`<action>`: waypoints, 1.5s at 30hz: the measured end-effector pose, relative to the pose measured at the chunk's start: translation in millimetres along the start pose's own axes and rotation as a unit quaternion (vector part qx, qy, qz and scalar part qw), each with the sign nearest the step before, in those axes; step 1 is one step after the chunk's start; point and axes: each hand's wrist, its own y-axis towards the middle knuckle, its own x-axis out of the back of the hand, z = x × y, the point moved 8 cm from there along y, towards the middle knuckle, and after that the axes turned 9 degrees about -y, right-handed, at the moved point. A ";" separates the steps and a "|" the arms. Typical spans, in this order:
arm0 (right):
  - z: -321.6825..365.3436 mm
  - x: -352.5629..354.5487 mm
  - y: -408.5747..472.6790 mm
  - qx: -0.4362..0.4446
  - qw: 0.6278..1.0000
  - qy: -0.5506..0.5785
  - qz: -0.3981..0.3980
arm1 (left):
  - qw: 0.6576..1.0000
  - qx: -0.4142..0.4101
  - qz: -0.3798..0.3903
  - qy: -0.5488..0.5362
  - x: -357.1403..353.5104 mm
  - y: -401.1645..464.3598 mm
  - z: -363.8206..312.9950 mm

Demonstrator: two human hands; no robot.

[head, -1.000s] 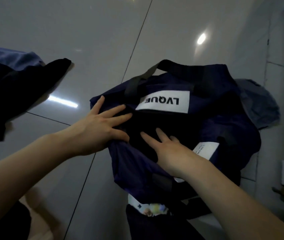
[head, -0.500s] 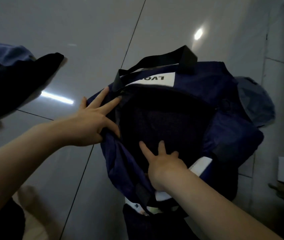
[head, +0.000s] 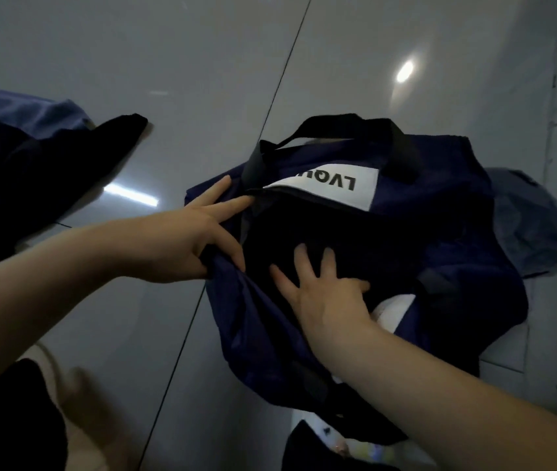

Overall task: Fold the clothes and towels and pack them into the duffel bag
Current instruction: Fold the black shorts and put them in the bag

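Floor (head: 134, 96) fills most of what we see: glossy grey tiles with a dark grout line running down the middle and two bright light reflections on the surface. On it, right of centre, lies the navy duffel bag (head: 440, 232), its mouth pulled open toward us and a dark folded garment (head: 321, 232) filling the opening. At the far left we see a heap of dark clothes (head: 15, 171) with a blue piece on top, well apart from the bag. A grey-blue cloth (head: 535, 226) shows just behind the bag on the right. Across the bag's far rim arches a black carry handle (head: 355, 125), and below it sits a white label (head: 335, 186) printed with black letters, upside down to us and partly covered by the zipper edge. A second white patch (head: 391, 311) peeks out near our right wrist.

Our left hand (head: 195, 243) grips the bag's near-left rim, thumb pinching the navy fabric while the fingers stretch along the opening. Our right hand (head: 324, 290) rests inside the mouth with fingers spread and fairly straight, pressing flat on the dark garment and holding nothing.
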 end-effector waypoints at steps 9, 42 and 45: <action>0.0 -11.5 12.1 -0.010 0.998 0.047 -0.034 | 0.997 -0.049 0.053 0.030 3.7 -35.1 -25.6; 27.4 -40.2 -70.6 0.146 0.974 0.173 -0.003 | 0.995 -0.066 0.008 0.077 -1.1 -56.1 -32.6; 40.6 -36.7 -78.9 0.238 0.947 0.206 0.069 | 0.996 -0.051 0.015 0.068 6.7 -49.3 -30.9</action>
